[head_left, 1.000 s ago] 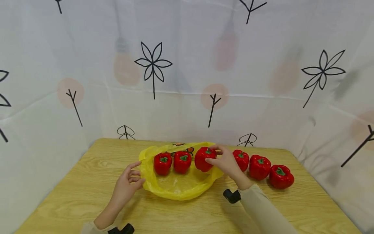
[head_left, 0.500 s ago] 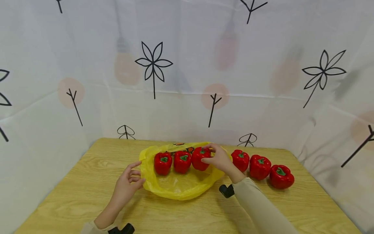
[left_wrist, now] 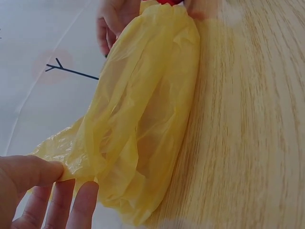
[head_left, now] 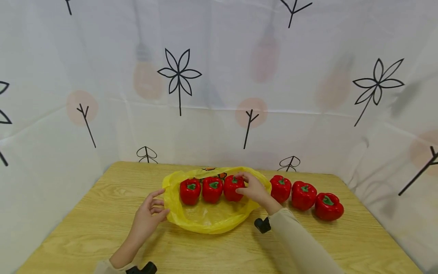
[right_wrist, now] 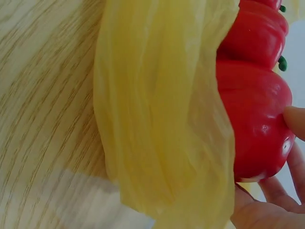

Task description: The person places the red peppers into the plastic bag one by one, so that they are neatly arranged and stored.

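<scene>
A yellow plastic bag (head_left: 208,225) lies with its mouth spread wide on the table. My left hand (head_left: 147,215) pinches its left edge; in the left wrist view, thumb and forefinger hold the thin plastic (left_wrist: 71,148). Three red bell peppers with green stems stand in a row inside the bag: a left one (head_left: 189,193), a middle one (head_left: 212,190) and a right one (head_left: 233,189). My right hand (head_left: 254,189) grips the right one, thumb and fingers on its right side. In the right wrist view this pepper (right_wrist: 255,119) sits partly behind the bag's wall.
Three more red bell peppers line the table to the right of the bag: one near its rim (head_left: 281,189), a second (head_left: 303,195) and an outermost one (head_left: 328,207). The wooden table (head_left: 191,255) ends at a patterned white cloth (head_left: 205,133) behind.
My right hand has carried its bell pepper left and down into the bag, beside the middle one. The left hand keeps its place at the bag's edge.
</scene>
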The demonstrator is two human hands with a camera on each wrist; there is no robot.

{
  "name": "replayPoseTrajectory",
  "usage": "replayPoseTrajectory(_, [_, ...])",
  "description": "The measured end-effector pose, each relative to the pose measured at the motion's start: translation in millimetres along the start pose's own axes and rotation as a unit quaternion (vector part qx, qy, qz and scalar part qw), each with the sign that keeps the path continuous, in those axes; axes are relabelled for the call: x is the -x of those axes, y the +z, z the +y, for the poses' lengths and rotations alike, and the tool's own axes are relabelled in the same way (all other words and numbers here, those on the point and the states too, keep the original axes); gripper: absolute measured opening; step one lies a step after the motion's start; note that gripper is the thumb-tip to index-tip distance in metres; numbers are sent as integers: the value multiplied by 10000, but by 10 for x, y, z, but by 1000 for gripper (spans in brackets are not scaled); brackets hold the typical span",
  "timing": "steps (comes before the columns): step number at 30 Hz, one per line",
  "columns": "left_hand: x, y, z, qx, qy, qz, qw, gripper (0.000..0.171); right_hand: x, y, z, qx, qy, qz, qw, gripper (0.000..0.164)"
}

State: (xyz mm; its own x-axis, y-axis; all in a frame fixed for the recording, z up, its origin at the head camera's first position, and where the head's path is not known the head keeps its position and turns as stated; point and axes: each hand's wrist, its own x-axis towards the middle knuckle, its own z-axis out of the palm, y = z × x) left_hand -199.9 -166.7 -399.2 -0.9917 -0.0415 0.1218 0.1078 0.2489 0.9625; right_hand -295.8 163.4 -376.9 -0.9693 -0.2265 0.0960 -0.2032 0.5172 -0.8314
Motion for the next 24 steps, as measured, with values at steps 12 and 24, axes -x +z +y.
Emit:
replayPoseTrajectory(12, [-6,7,10,-34,5,-2,10000,60,66,-10,-22,208,-234,215,9993,45])
replayPoseTrajectory(24, [-8,7,9,-38,-51,-2,10000,60,172,-67,-112,-190,-298,541,9979,46])
